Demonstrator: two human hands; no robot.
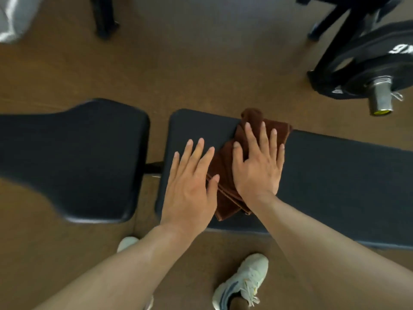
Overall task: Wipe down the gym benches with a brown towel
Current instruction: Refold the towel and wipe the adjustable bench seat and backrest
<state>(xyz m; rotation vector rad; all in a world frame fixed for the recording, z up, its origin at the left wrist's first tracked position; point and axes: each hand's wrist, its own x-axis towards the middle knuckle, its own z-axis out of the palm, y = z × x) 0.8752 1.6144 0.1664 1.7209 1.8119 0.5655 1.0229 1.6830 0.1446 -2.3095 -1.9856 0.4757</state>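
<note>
A folded brown towel [225, 175] lies across the long black pad of a gym bench [335, 180], near the pad's left end. My right hand [259, 162] rests flat on top of the towel with fingers spread. My left hand [190, 182] lies flat just left of it, palm down on the pad, its thumb touching the towel's edge. The bench's shorter seat pad [78, 162] sits to the left, across a narrow gap.
A barbell sleeve with black weight plates [377, 70] and its rack legs stand at the far right. A dark equipment leg [105, 21] stands at the top left. My pale sneakers [243, 283] are on the brown floor below the bench.
</note>
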